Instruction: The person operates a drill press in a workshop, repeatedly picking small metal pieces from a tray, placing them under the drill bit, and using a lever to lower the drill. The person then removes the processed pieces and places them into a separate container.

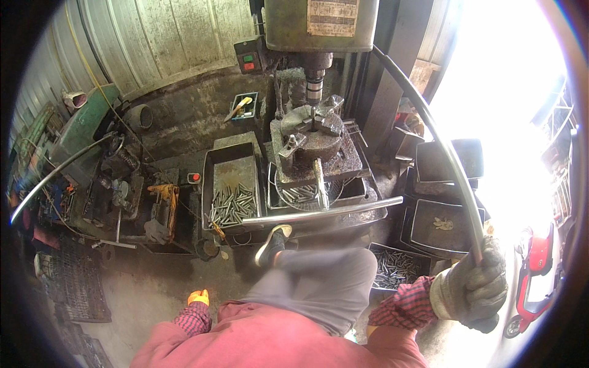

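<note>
One drill press (319, 24) is seen, with one chuck (311, 122) on its table. Two gloved hands are counted: one left (197, 297), one right (475, 285). One lever (429, 129) is held. Two switch buttons (248, 62), one green and one red, are noted. One tray (230, 159) of metal pins (232, 205), too many to be counted, is recorded. One shoe (274, 242) is seen.

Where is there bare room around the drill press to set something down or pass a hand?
Bare concrete floor lies between the cluttered left bench and the raised knee. The upper half of the steel tray, above its metal pins, is free. It is crowded at the chuck, among the stacked dark trays, and where the right hand grips the long lever.
</note>
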Action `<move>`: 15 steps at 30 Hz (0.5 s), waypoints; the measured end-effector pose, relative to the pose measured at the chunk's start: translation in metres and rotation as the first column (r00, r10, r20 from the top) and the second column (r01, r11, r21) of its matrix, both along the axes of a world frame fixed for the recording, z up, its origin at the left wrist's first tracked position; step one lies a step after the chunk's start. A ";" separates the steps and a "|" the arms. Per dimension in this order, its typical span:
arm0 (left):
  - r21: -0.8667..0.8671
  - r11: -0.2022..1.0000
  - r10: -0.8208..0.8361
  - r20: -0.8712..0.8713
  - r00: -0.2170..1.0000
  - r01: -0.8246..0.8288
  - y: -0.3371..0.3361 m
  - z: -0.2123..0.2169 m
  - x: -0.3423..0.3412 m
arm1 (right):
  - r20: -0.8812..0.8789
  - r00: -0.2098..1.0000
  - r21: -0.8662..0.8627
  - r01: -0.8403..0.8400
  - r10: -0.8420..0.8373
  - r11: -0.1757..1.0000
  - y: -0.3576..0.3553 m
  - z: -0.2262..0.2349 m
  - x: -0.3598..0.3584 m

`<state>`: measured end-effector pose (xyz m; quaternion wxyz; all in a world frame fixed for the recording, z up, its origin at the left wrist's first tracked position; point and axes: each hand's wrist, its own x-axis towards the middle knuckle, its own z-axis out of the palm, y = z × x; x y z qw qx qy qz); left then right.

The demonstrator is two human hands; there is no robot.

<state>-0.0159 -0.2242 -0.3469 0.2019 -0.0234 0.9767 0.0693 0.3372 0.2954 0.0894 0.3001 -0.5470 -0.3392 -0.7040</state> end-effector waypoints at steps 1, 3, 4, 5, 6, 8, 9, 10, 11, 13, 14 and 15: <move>-0.033 0.999 -0.001 0.019 1.000 0.002 -0.002 -0.002 -0.001 | -0.012 1.000 -0.006 -0.014 0.014 1.000 0.000 0.002 -0.002; -0.028 1.000 0.014 0.033 0.999 -0.013 -0.004 -0.006 -0.003 | -0.012 0.999 0.002 -0.040 0.040 0.999 0.001 0.010 -0.003; -0.047 0.999 0.028 0.057 0.998 -0.025 -0.005 -0.007 -0.003 | 0.130 0.988 0.093 -0.096 0.084 0.991 0.004 0.017 -0.002; -0.042 0.999 0.023 0.034 0.999 -0.021 -0.006 -0.007 -0.003 | 0.135 0.989 0.110 -0.067 0.052 0.992 0.005 0.020 -0.002; -0.049 0.999 0.022 0.023 0.999 -0.021 -0.005 -0.007 -0.003 | 0.267 0.963 0.201 -0.094 0.038 0.975 0.009 0.027 0.002; -0.058 0.998 0.033 0.041 0.999 -0.031 -0.004 -0.005 -0.003 | 0.340 0.940 0.247 -0.106 0.016 0.963 0.010 0.025 0.004; -0.062 0.997 0.045 0.070 0.997 -0.041 -0.003 -0.003 -0.003 | 0.287 0.958 0.205 -0.082 0.021 0.975 0.008 0.019 0.004; -0.067 0.996 0.058 0.100 0.993 -0.052 -0.001 -0.001 -0.003 | 0.221 0.974 0.169 -0.081 0.043 0.982 0.007 0.011 0.004; -0.062 0.996 0.066 0.092 0.994 -0.061 0.000 0.001 -0.002 | 0.044 0.999 0.034 0.023 -0.024 0.999 0.005 0.001 0.004; -0.054 0.995 0.082 0.075 0.994 -0.078 0.002 0.005 -0.001 | -0.171 0.980 -0.130 0.078 -0.100 0.988 0.003 -0.020 0.003; -0.047 0.996 0.081 0.072 0.994 -0.078 0.003 0.007 0.000 | -0.204 0.973 -0.153 0.074 -0.105 0.985 0.002 -0.029 0.003; -0.041 0.996 0.080 0.070 0.994 -0.077 0.004 0.008 0.000 | -0.089 0.996 -0.057 0.026 -0.031 0.998 0.004 -0.032 0.005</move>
